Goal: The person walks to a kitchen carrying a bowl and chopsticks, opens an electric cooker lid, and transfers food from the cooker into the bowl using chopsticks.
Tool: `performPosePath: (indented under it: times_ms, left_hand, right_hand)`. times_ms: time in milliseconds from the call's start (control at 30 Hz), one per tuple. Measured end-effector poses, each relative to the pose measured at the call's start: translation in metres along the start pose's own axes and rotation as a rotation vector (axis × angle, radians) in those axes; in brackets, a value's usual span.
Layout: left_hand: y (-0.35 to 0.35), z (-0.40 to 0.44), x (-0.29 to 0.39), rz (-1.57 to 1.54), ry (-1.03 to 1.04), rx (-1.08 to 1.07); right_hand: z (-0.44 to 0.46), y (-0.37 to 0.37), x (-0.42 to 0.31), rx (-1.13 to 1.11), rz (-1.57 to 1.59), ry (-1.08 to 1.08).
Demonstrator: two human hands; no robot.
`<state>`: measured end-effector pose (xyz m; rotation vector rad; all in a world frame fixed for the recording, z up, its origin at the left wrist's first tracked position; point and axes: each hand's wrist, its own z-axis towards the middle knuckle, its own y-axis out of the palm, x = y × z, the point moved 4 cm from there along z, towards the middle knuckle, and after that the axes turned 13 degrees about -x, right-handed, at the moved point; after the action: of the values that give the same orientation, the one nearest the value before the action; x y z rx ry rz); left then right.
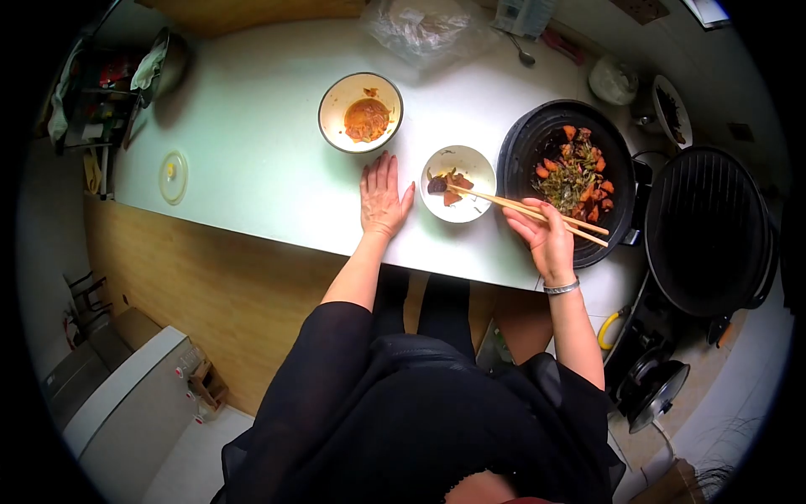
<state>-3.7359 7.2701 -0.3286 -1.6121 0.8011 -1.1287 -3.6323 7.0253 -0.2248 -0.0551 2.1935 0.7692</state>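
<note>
My right hand (541,238) grips a pair of wooden chopsticks (512,205), their tips reaching into a small white bowl (484,178). Some dark and reddish-brown food pieces (453,186) lie in that bowl, at the chopstick tips; whether a piece is pinched I cannot tell. Flat on the white table, fingers stretched out, rests my left hand (384,198). Just beyond its fingertips stands a larger dark-rimmed bowl (329,134) holding orange-brown food. To the right, a round black pan (519,143) contains orange chunks and chopped greens, partly behind my right hand.
An open ridged black lid (705,227) stands right of the pan. A round clear lid (174,177) lies at the table's left. Along the back are a plastic bag (420,29) and a spoon (525,57). A glass pot lid (660,396) sits low at the right.
</note>
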Motion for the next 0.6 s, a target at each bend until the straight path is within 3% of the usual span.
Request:
performPosePath:
  times_ms: [133,200,400,500,600]
  left_hand:
    - [-0.003,0.000,0.000,-0.002,0.001,0.006]
    - [-0.002,0.000,0.000,-0.001,0.000,0.007]
    - [0.000,0.000,0.000,-0.010,-0.004,-0.004]
    - [0.000,0.001,-0.001,0.000,-0.008,-0.008]
    - [0.000,0.001,-0.001,-0.002,-0.008,-0.001]
  right_hand:
    - [-0.019,0.008,-0.014,0.012,-0.256,-0.082]
    - [-0.026,0.027,-0.022,-0.037,-0.599,-0.238]
    - [-0.014,0.078,-0.010,-0.454,-1.251,-0.508]
    - [-0.006,0.074,0.002,-0.448,-1.302,-0.562]
    - [0.001,0.059,0.000,-0.323,-1.062,-0.463]
